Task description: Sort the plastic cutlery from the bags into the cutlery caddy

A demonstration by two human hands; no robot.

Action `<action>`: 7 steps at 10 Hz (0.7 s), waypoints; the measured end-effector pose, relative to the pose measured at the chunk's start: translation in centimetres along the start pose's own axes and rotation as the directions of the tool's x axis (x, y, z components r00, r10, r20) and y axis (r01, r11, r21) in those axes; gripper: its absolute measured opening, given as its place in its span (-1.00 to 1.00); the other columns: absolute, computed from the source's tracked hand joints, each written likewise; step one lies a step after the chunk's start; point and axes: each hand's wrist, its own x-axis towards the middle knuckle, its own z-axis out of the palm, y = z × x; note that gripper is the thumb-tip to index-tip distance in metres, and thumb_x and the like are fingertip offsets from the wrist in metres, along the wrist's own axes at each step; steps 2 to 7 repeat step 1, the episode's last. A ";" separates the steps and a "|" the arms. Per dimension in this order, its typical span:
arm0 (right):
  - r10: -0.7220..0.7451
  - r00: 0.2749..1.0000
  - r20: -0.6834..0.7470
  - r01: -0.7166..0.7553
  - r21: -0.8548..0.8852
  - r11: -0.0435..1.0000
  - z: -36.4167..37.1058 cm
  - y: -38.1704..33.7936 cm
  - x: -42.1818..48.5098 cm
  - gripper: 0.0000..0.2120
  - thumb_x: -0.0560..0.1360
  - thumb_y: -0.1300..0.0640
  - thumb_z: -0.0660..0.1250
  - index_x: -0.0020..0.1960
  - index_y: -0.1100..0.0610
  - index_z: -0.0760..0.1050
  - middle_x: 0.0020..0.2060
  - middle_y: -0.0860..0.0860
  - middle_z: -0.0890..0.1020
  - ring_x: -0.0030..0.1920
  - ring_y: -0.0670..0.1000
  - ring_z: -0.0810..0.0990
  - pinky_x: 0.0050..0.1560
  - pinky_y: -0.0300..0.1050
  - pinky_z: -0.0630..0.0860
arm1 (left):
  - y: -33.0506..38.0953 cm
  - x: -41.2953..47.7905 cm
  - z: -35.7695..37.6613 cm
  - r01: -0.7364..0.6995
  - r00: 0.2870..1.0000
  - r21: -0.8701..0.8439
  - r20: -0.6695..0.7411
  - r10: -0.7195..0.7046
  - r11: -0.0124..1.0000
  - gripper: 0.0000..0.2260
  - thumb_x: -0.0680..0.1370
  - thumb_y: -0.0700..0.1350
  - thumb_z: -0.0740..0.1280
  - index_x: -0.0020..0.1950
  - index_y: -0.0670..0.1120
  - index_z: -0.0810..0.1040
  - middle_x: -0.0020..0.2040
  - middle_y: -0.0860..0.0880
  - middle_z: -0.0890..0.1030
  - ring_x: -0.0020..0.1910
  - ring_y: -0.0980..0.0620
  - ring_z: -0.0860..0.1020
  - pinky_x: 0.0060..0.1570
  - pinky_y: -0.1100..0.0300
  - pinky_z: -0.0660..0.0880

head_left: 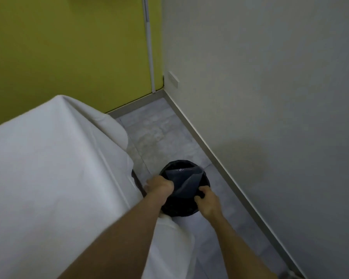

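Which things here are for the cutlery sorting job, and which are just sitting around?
For the job:
- clear plastic bag, over the black-lined bin
- left hand, gripping the bag
- right hand, at the bag's edge

Just there:
- white tablecloth
- white pole in the corner
- wall socket plate

No cutlery or caddy is in view.

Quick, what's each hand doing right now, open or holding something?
Left hand: gripping the left edge of the clear plastic bag over the bin.
Right hand: fingers curled on the bag's near corner, apparently holding it.
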 end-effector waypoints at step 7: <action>-0.141 0.989 0.033 0.145 -0.191 0.971 -3.1 -6.8 -1.3 -0.63 0.61 0.11 0.25 0.37 0.24 0.42 0.25 0.20 0.57 0.24 0.19 0.54 0.20 -0.04 0.48 | 1.6 -3.5 -5.4 -0.223 0.965 0.098 -0.118 0.234 0.970 -0.62 0.58 -0.12 0.18 0.39 -0.18 0.35 0.47 -0.21 0.26 0.47 -0.25 0.18 0.46 -0.04 0.21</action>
